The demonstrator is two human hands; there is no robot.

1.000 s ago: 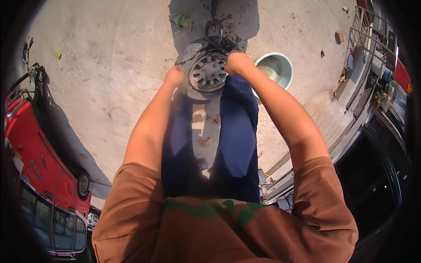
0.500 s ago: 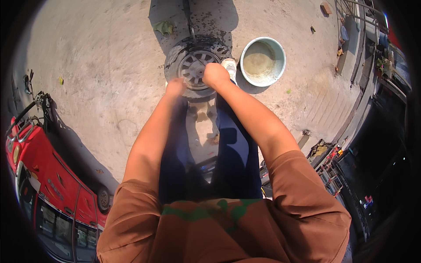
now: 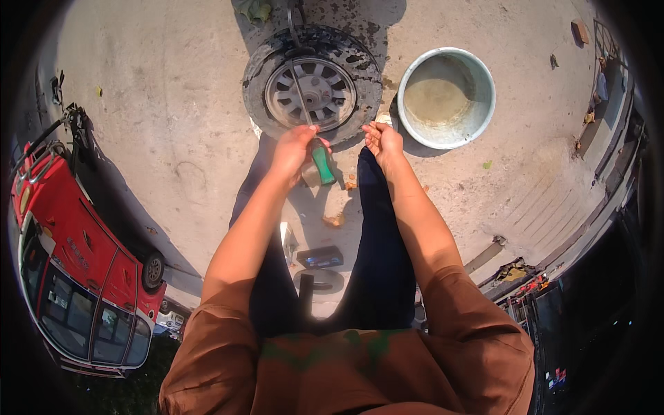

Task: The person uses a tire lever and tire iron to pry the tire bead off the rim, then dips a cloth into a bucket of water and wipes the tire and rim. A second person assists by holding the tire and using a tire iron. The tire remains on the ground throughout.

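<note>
A tire on a spoked metal wheel (image 3: 360, 69) lies flat ahead of me, its rubber wet and dirty, with a dark metal arm (image 3: 296, 31) at its top edge. My left hand (image 3: 300, 144) is closed around a thin metal tool with a green handle (image 3: 322, 164); its shaft runs up across the wheel, and the handle hangs below my fingers. My right hand (image 3: 384, 144) is at the tire's lower right edge, palm partly up, fingers curled; what they grip, if anything, is too small to make out.
A pale round basin (image 3: 481, 97) with murky contents stands right of the tire. A red vehicle (image 3: 76, 249) is at the left, with dark metal gear (image 3: 72, 121) beside it. Dark objects (image 3: 319, 257) lie between my legs. A ledge and clutter (image 3: 526, 283) line the right side.
My right hand has moved from over the wheel out to the tire's right edge. My left hand now shows a green-handled tool. The view has shifted, with the basin appearing larger.
</note>
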